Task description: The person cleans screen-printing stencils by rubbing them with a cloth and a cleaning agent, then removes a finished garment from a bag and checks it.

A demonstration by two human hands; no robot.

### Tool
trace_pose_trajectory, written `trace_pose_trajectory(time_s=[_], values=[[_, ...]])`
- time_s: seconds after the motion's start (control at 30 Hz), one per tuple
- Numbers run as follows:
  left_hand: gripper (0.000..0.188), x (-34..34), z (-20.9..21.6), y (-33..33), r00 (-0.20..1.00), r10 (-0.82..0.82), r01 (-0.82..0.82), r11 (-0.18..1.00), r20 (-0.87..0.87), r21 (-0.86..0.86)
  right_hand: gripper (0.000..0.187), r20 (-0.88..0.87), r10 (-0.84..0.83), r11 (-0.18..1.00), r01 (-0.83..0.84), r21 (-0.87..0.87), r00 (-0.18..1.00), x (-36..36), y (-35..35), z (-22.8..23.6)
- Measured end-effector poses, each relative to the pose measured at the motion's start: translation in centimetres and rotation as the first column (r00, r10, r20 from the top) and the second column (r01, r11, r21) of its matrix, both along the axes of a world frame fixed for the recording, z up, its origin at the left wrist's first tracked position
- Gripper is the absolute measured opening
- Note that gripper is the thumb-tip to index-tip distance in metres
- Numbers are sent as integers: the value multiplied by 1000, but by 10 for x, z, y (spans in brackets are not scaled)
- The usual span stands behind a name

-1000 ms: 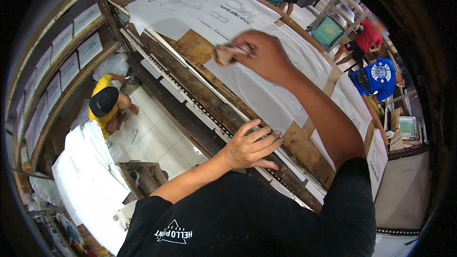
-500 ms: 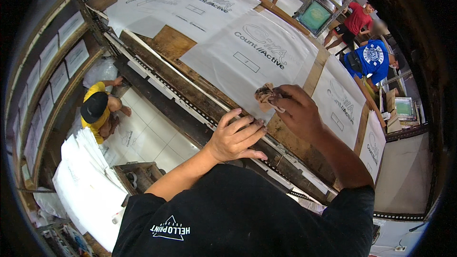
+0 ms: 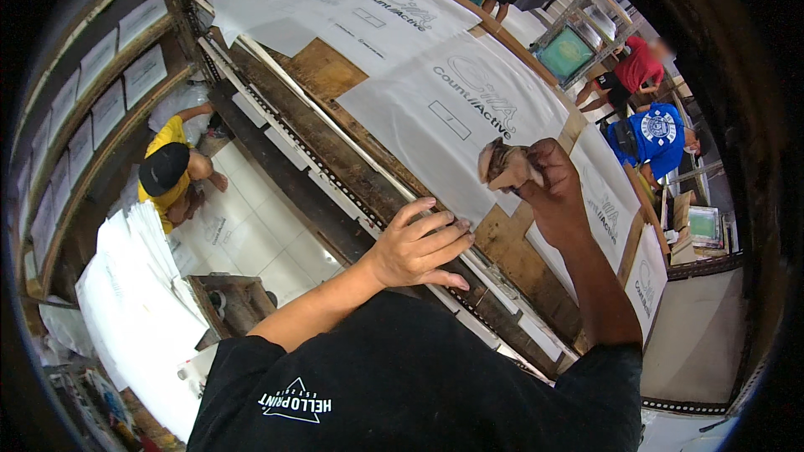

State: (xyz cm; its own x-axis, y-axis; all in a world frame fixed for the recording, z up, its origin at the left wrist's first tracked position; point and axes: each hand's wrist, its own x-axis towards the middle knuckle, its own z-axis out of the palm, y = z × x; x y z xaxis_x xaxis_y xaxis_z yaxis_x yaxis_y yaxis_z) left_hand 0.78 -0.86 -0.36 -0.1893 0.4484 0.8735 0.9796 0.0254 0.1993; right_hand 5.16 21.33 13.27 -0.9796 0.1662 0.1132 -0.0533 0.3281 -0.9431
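My right hand (image 3: 554, 192) pinches a crumpled, dark-stained beige rag (image 3: 506, 167) above the worktable. Under it lie large white translucent sheets (image 3: 402, 100), printed with black outline lettering and small rectangles. My left hand (image 3: 420, 247) hovers by or rests on the table's near edge, fingers apart and holding nothing; whether it touches the wood is hard to tell. Dark smudges mark its fingertips. Bare brown wood (image 3: 507, 243) of the tabletop shows between the sheets and the near edge.
A perforated metal rail (image 3: 318, 172) runs along the table's near side. On the left, a person in yellow (image 3: 172, 176) crouches on the tiled floor near a tall stack of white sheets (image 3: 138, 310) and curved-looking shelves (image 3: 109, 84). Several people are beyond the table, near framed screens (image 3: 565, 53).
My right hand has lifted the rag off the sheet area and turned it, shifting slightly right. My left hand stays at the table edge. The whole view has shifted a little.
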Motion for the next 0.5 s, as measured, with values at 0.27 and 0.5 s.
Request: trace_pose_trajectory(time_s=[0.27, 0.5], values=[[65, -2, 3, -2, 1000, 6, -6, 1000, -8, -8, 35, 96, 48, 884, 3, -467, 994, -5, -16, 14], [64, -1, 5, -3, 1000, -5, 5, 1000, -2, -1, 31, -201, 142, 872, -26, 488, 969, 3, -16, 5]])
